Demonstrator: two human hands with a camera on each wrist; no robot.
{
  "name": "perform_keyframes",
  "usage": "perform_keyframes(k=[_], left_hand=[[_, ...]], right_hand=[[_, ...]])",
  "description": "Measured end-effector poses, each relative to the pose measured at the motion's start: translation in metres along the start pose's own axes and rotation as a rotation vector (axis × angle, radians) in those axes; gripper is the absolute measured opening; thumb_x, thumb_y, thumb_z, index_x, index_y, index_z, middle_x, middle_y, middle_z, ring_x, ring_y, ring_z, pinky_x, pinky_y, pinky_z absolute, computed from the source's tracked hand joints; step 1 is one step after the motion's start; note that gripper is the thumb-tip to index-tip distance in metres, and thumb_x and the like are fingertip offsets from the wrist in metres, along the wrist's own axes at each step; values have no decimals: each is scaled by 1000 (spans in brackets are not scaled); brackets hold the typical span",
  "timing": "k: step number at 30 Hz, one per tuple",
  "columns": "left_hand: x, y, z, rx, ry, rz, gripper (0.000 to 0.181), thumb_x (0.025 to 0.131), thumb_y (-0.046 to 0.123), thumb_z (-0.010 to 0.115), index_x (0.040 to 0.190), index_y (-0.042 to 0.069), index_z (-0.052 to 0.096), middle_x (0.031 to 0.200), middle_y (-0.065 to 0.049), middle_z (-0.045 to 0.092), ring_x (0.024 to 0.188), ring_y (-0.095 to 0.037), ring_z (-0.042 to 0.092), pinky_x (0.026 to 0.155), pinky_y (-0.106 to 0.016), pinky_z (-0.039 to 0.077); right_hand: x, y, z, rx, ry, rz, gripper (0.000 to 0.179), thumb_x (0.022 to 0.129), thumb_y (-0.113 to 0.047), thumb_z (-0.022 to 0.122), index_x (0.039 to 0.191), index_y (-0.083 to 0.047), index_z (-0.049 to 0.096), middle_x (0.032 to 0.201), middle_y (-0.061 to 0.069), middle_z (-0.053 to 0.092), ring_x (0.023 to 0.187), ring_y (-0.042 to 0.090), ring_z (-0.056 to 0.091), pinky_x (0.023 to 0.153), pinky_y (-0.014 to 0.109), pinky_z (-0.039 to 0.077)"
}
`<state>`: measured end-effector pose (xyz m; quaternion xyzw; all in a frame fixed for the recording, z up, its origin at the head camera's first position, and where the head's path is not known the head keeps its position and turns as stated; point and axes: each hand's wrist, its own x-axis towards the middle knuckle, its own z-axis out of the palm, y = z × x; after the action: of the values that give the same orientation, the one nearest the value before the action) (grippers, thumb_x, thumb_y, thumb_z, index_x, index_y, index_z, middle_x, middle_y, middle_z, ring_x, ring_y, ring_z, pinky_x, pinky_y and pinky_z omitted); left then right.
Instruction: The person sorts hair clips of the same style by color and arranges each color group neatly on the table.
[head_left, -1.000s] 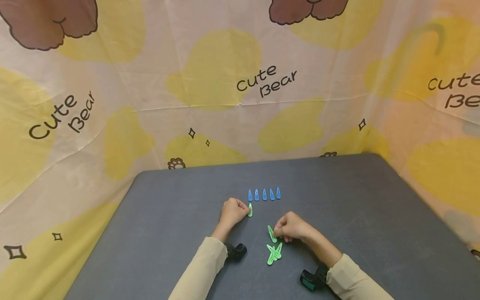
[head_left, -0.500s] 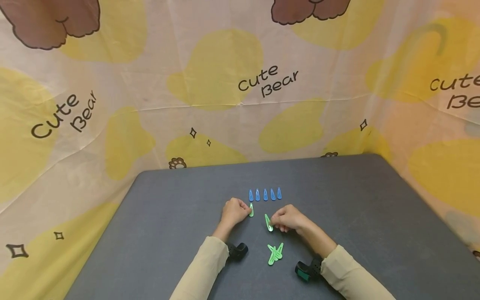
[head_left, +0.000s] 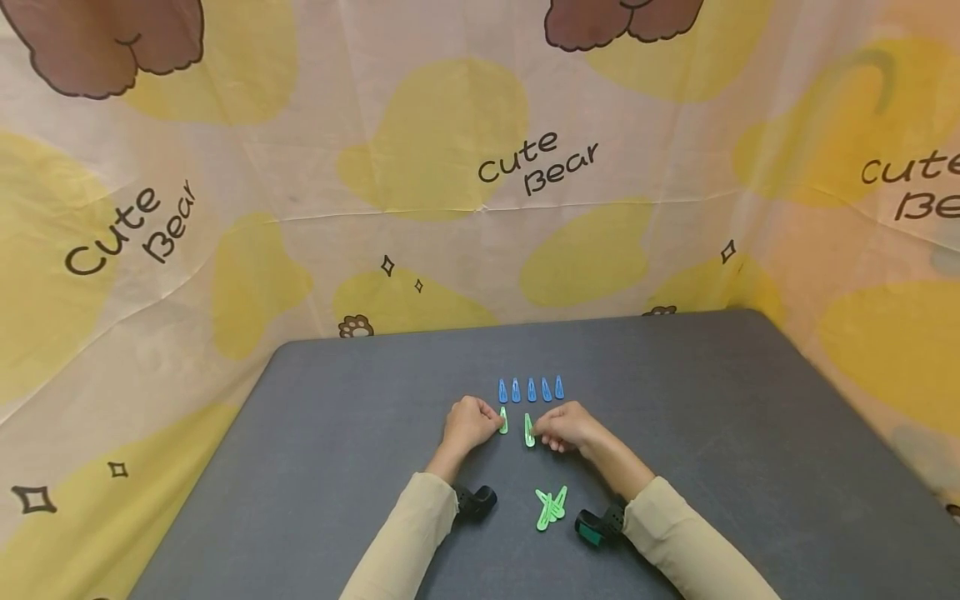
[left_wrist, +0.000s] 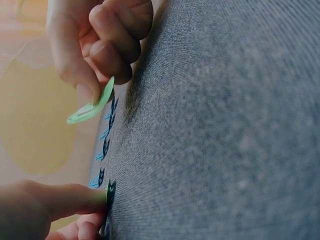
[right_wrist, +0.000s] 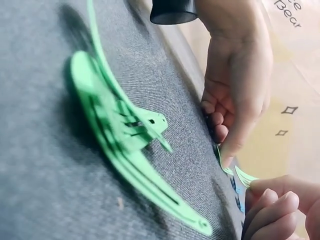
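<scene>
A green snap hair clip [head_left: 504, 421] sits below the left end of a row of several blue snap hair clips [head_left: 532, 390]. My left hand [head_left: 467, 425] pinches that clip at its side, fingertips down at the table. Just to the right, my right hand [head_left: 572, 427] pinches a second green hair clip [head_left: 529, 432] between thumb and finger. In the left wrist view this second clip [left_wrist: 90, 112] is tilted and held above the cloth. The right hand's other fingers are curled in.
Nearer me lies a small heap of green hair clips [head_left: 551, 510], crossing one another, seen large in the right wrist view. The dark grey table [head_left: 375, 400] ends at a printed curtain [head_left: 450, 250] behind. Black wrist cameras [head_left: 476, 502] sit on both wrists.
My right hand has carried its green clip away from the heap, forward and left, and the clip now stands straighter. My left hand stays at the first green clip.
</scene>
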<state>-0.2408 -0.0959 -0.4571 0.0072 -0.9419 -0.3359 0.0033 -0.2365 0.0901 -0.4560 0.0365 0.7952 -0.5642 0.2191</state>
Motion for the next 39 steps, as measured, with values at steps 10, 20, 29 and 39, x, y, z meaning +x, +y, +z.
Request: perform_keyframes(k=[10, 20, 29, 39], left_hand=[[0, 0, 2, -10, 10, -15, 17, 75, 20, 77, 65, 7, 73, 68, -6, 72, 57, -13, 54, 55, -26, 41], [0, 0, 5, -12, 35, -24, 16, 74, 21, 77, 64, 9, 73, 67, -4, 72, 55, -12, 54, 55, -27, 42], [-4, 1, 5, -35, 64, -11, 15, 75, 20, 77, 65, 9, 74, 67, -5, 73, 55, -12, 55, 55, -27, 42], [-5, -1, 6, -23, 68, -29, 16, 76, 22, 76, 66, 10, 74, 67, -4, 73, 55, -13, 56, 53, -27, 42]], right_hand=[[13, -4, 4, 37, 67, 44, 11, 81, -9, 69, 71, -4, 67, 47, -7, 50, 39, 2, 41, 42, 16, 37], [19, -8, 12, 20, 151, 56, 26, 79, -8, 71, 55, -9, 59, 41, -7, 47, 35, 2, 39, 39, 18, 33], [20, -10, 20, -133, 272, 15, 34, 76, -9, 72, 46, -11, 56, 37, -6, 44, 31, 4, 39, 37, 19, 33], [19, -14, 25, -218, 307, 27, 32, 77, -14, 74, 48, -10, 61, 37, -6, 47, 32, 5, 42, 37, 19, 33]])
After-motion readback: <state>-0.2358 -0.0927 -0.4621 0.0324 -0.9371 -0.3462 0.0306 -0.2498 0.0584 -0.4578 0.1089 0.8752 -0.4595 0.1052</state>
